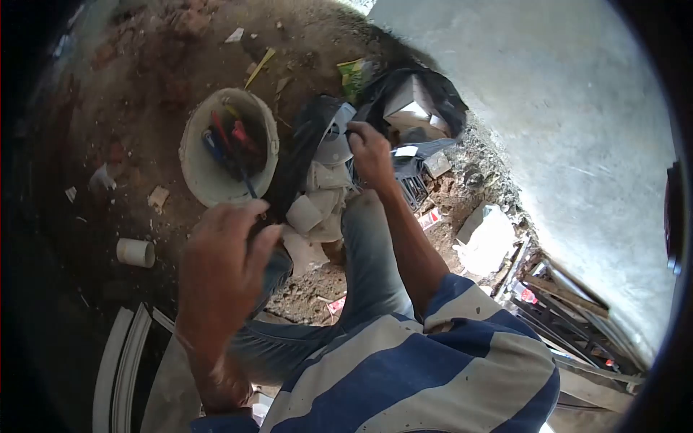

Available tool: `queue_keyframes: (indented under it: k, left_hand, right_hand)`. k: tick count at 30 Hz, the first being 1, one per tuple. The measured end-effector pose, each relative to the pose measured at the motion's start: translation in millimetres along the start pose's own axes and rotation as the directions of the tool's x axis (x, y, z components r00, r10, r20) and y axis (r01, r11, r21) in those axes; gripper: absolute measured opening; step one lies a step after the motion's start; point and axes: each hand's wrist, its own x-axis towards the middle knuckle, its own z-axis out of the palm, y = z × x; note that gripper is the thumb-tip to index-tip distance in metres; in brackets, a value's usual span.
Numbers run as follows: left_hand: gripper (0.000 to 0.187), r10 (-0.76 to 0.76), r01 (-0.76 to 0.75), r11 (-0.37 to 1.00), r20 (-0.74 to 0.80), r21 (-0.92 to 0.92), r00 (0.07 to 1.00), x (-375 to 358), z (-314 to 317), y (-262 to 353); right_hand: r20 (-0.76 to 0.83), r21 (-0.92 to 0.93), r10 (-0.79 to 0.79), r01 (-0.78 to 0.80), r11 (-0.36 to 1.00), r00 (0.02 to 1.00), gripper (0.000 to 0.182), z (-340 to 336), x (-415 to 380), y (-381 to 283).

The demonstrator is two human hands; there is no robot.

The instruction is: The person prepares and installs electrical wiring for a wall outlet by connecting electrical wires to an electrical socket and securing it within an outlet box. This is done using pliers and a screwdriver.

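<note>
My right hand (372,155) is closed, its fingers pinching the edge of a black plastic bag (294,155). Beside those fingers lies a pale grey part (333,148) with a dark round opening. Several off-white plastic pieces (317,209) spill from the bag toward my knee. My left hand (224,263) is raised in front of a whitish bucket (189,155), slightly blurred, with thumb and forefinger apart. Inside the bucket are tools with red handles (242,133) and a blue handle (212,144). A thin dark-blue shaft (247,180) leans on the bucket's near rim, just beyond my left fingertips.
Another black bag (451,97) holds a white box (410,101). A short white pipe piece (136,252) lies on the dirt at left. On the right, a concrete slab (563,137) borders rubble, a white plastic bag (487,242) and stacked metal strips (570,325).
</note>
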Motion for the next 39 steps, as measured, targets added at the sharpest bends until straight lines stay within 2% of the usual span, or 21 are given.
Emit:
queue_keyframes:
  k: [2, 4, 5, 6, 8, 9, 11, 13, 14, 15, 16, 17, 18, 20, 23, 24, 26, 29, 32, 36, 39]
  left_hand:
    - [0.025, -0.028, 0.028, 0.998, -0.001, 0.053, 1.0, -10, -1, 0]
    - [0.023, -0.105, 0.107, 0.993, -0.03, 0.056, 0.994, -16, 9, -4]
    - [0.023, -0.093, 0.095, 0.993, -0.028, 0.075, 0.995, -15, 17, -1]
    - [0.023, -0.083, 0.086, 0.996, -0.072, 0.03, 0.994, -13, 26, 1]
    - [0.022, -0.094, 0.077, 0.987, -0.112, -0.143, 0.989, -4, 46, 10]
    - [0.022, -0.116, 0.085, 0.959, -0.102, -0.27, 0.988, 4, 63, 19]
    - [0.026, -0.031, -0.003, 0.897, -0.07, -0.442, 0.997, 30, 105, 24]
    - [0.04, -0.107, 0.102, 0.887, 0.015, -0.451, 0.994, 70, 148, 31]
    - [0.047, -0.093, 0.042, 0.919, -0.112, -0.393, 0.989, 94, 181, 25]
    - [0.054, -0.068, -0.014, 0.946, -0.241, -0.325, 0.968, 120, 215, 16]
    - [0.057, -0.172, 0.09, 0.932, -0.21, -0.351, 0.963, 146, 247, 6]
    - [0.059, -0.266, 0.185, 0.909, -0.18, -0.373, 0.947, 170, 271, -4]
    - [0.059, -0.26, 0.179, 0.913, -0.185, -0.367, 0.948, 185, 288, -17]
    - [0.052, -0.341, 0.242, 0.89, -0.212, -0.387, 0.916, 202, 310, -31]
    - [0.045, -0.416, 0.213, 0.836, -0.331, -0.506, 0.847, 189, 285, -8]
    - [0.045, -0.427, 0.223, 0.832, -0.329, -0.508, 0.842, 187, 282, -9]
    - [0.041, -0.325, 0.119, 0.844, -0.322, -0.523, 0.889, 184, 272, -12]
    - [0.037, -0.336, 0.125, 0.838, -0.321, -0.532, 0.886, 182, 267, -2]
    - [0.036, -0.311, 0.099, 0.828, -0.307, -0.551, 0.9, 185, 265, 5]
    - [0.034, -0.155, -0.054, 0.904, -0.443, -0.424, 0.883, 178, 262, 4]
    - [0.036, -0.185, -0.011, 0.884, -0.37, -0.468, 0.91, 165, 255, -5]
  right_hand:
    - [0.014, 0.073, -0.074, 0.072, 0.995, 0.997, 0.025, -4, 1, 8]
    - [-0.16, -0.015, -0.101, 0.1, 0.995, 0.982, 0.021, -15, 4, 20]
    - [-0.153, -0.009, -0.053, 0.052, 0.999, 0.987, 0.018, -26, 9, 29]
    - [-0.166, 0.003, -0.049, 0.05, 0.999, 0.985, 0.018, -39, 9, 46]
    - [0.022, -0.24, -0.108, 0.11, 0.964, 0.994, 0.024, -63, 12, 82]
    - [0.003, -0.231, -0.11, 0.107, 0.967, 0.994, 0.024, -70, 15, 91]
    - [-0.232, -0.163, -0.2, 0.165, 0.973, 0.952, 0.033, -80, 7, 105]
    - [-0.255, -0.194, -0.232, 0.186, 0.963, 0.939, 0.036, -92, 5, 102]
    - [-0.265, -0.23, -0.274, 0.215, 0.949, 0.924, 0.04, -97, 4, 100]
    - [-0.226, -0.248, -0.167, 0.109, 0.963, 0.96, 0.041, -96, 7, 102]
    - [-0.229, -0.244, -0.173, 0.115, 0.963, 0.958, 0.041, -93, 10, 106]
    - [-0.015, -0.226, -0.16, 0.153, 0.962, 0.987, 0.039, -88, 17, 111]
    - [0.202, -0.202, -0.14, 0.181, 0.963, 0.969, 0.038, -81, 21, 118]
    - [0.235, -0.154, -0.193, 0.233, 0.96, 0.952, 0.032, -67, 26, 135]
    - [0.115, -0.198, -0.28, 0.298, 0.934, 0.953, 0.038, -63, 28, 143]
    - [0.017, -0.082, -0.205, 0.206, 0.975, 0.979, 0.039, -70, 26, 134]
    - [-0.038, 0.01, -0.051, 0.052, 0.999, 0.998, 0.042, -76, 27, 133]
    - [-0.037, -0.098, -0.094, 0.09, 0.991, 0.995, 0.038, -80, 34, 123]
    - [0.037, -0.268, -0.038, 0.046, 0.962, 0.999, 0.035, -60, 49, 140]
    - [0.473, -0.453, -0.068, 0.309, 0.836, 0.878, 0.031, -39, 80, 142]
    - [0.49, -0.536, 0.069, 0.238, 0.81, 0.869, 0.039, -13, 91, 146]
